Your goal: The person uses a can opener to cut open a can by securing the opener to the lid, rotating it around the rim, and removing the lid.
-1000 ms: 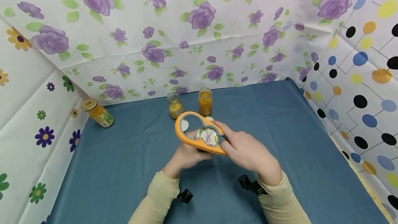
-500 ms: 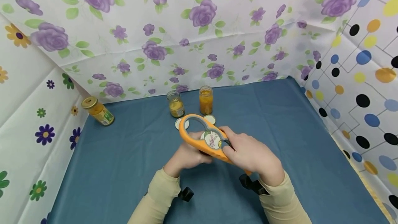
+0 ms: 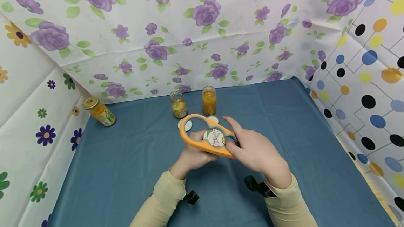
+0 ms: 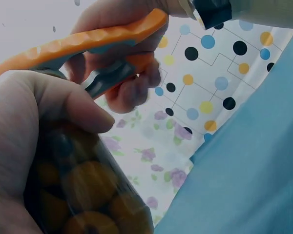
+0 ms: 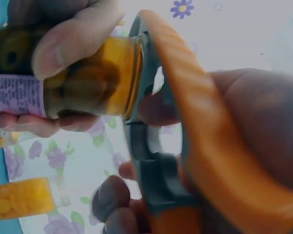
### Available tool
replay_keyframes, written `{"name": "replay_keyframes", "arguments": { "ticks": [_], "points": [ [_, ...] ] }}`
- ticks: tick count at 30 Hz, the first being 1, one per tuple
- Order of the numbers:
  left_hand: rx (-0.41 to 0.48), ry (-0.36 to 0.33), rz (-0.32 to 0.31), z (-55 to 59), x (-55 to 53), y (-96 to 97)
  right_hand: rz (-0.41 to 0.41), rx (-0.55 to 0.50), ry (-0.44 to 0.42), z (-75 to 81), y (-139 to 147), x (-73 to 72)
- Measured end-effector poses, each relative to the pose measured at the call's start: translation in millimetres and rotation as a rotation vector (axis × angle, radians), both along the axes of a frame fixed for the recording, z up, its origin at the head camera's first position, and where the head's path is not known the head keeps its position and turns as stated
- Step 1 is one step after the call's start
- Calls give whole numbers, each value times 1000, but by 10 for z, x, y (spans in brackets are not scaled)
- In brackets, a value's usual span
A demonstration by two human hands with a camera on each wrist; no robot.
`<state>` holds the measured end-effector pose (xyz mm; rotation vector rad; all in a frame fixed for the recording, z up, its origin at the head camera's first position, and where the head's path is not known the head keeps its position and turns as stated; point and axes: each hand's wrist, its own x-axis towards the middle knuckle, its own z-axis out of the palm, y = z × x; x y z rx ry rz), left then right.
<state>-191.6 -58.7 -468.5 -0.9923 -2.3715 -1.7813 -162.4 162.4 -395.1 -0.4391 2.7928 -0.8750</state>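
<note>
My left hand (image 3: 194, 155) grips a glass jar (image 5: 90, 87) of brownish round pieces, its fingers and thumb wrapped round the glass. The jar's printed lid (image 3: 215, 138) faces up in the head view, inside the jaws of an orange-and-grey jar opener (image 3: 195, 143). My right hand (image 3: 260, 151) holds the opener by its handles, its index finger raised and its thumb near the lid. In the right wrist view, the opener's grey inner edge sits at the lid end of the jar. Part of the handles is hidden by the right hand.
Two lidless jars stand ahead: a partly filled jar (image 3: 179, 108) and a fuller jar (image 3: 209, 101). Two loose lids lie before them, a left lid (image 3: 186, 125) and a right lid (image 3: 213, 119). A lidded jar (image 3: 99, 111) stands far left. Patterned sheets enclose the blue cloth (image 3: 126, 171).
The opener has shifted slightly right overall, uncovering more of the loose lids. Its lower handle tip, seen half a second ago, is now hidden. My right index finger has lifted.
</note>
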Motion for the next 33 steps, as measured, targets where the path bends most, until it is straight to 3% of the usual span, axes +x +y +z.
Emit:
{"name": "replay_keyframes", "arguments": {
  "ticks": [4, 7, 16, 20, 27, 33],
  "points": [
    [72, -48, 36, -8, 14, 2, -7, -4, 184, 10, 11, 50],
    [102, -82, 75, -1, 23, -4, 16, 16, 256, 11, -21, 78],
    [104, -132, 148, 63, 83, -2, -22, 53, 331, -8, -168, 132],
    [126, -125, 133, 89, 79, -11, -30, 48, 391, -22, -193, 142],
    [113, -76, 87, 102, 53, -31, -61, 69, 394, -20, -193, 167],
    [115, -32, 73, 96, 45, -46, -33, 82, 426, -22, -171, 162]
  ]
}}
